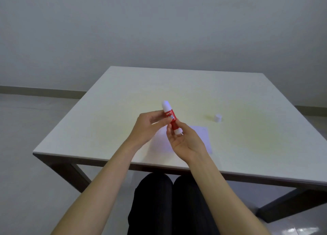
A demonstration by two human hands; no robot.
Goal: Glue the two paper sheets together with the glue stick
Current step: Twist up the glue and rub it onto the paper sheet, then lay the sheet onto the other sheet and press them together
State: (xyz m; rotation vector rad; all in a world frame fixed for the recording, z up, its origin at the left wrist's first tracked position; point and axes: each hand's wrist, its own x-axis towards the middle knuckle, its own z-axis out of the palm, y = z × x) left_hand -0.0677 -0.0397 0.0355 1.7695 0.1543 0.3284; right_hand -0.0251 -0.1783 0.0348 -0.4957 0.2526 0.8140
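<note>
Glue stick between both hands (above paper).

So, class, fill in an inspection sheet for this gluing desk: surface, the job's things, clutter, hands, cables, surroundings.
Surface: pale table, with faint yellowish patches.
Job's things: red glue stick held above the table, white glue end pointing away from the person; white cap standing apart on the table to the right; white paper lying flat under the hands. Whether one sheet or two, cannot tell.
Clutter: nothing seen.
Hands: left hand grips the stick's body; right hand has its fingers at the white base end.
Cables: nothing seen.
Surroundings: plain grey wall, grey floor, dark table legs; the person's dark-trousered knees under the near edge.
</note>
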